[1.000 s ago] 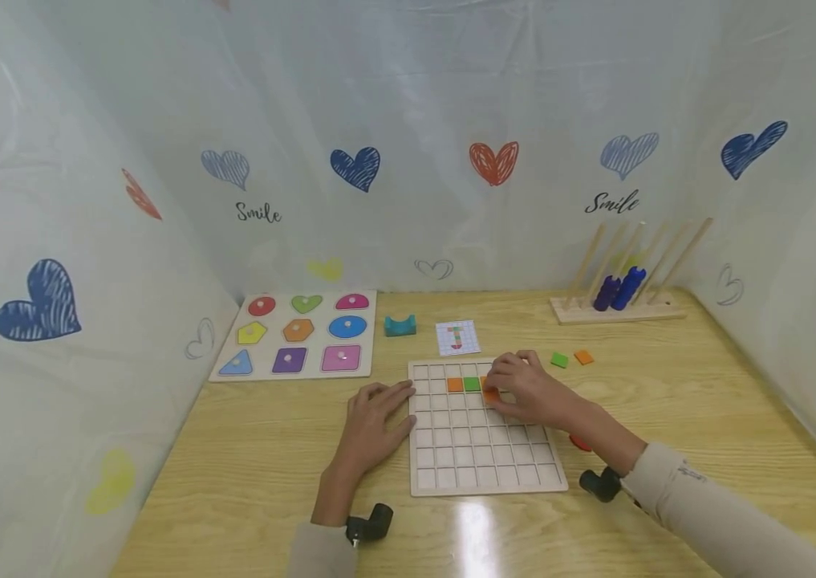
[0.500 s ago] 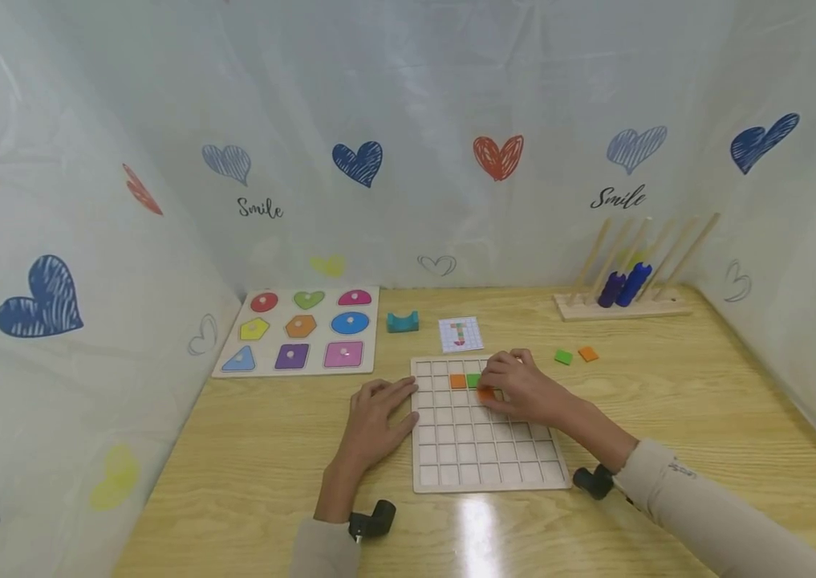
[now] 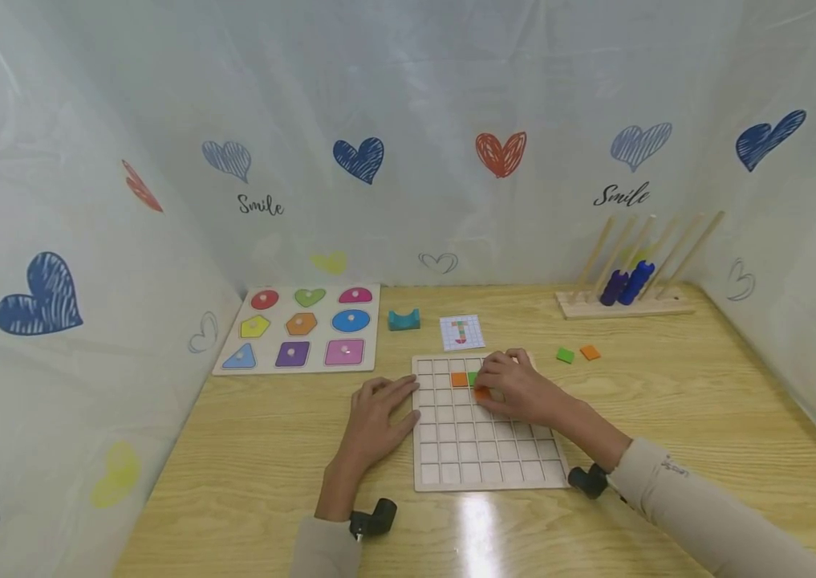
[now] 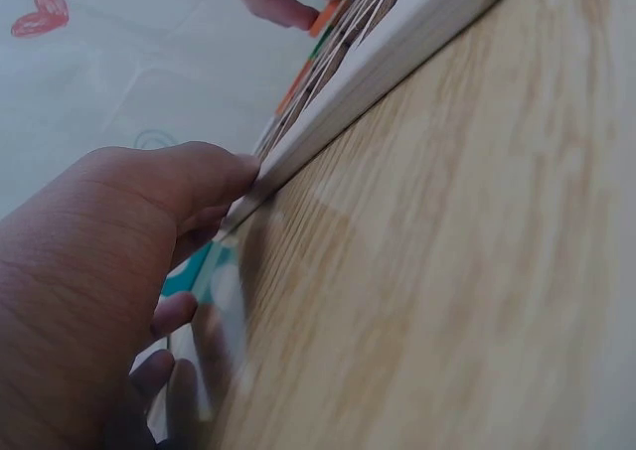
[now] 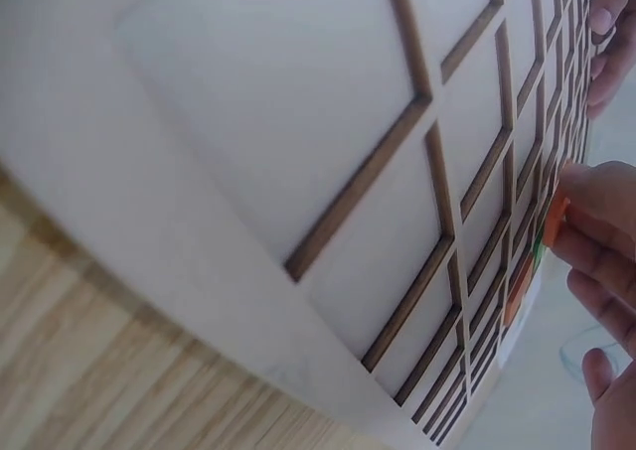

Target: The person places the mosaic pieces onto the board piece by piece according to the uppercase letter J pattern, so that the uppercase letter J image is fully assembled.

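A pale wooden grid board [image 3: 456, 433] lies on the table in front of me. At its left edge rests my left hand [image 3: 373, 421], fingers spread and thumb [image 4: 224, 175] touching the side of the board. My right hand [image 3: 521, 391] is over the upper part of the grid and pinches an orange square tile [image 5: 555, 220] between thumb and fingers, right at the cells. Close by in the second row lie another orange tile [image 3: 459, 380] and a green tile [image 3: 472, 378]. The cells to their right are hidden behind my right hand.
A pattern card [image 3: 461, 331] and a teal curved block [image 3: 403, 320] lie behind the board. A loose green tile [image 3: 565, 355] and orange tile [image 3: 590, 352] lie right. Back left is a shape puzzle [image 3: 371, 353]; back right, a peg stand [image 3: 624, 307] with blue beads.
My right hand, with the orange tile, has shifted slightly left over the board and covers part of the green tile. A red piece near the right forearm is now hidden. The left hand stays put.
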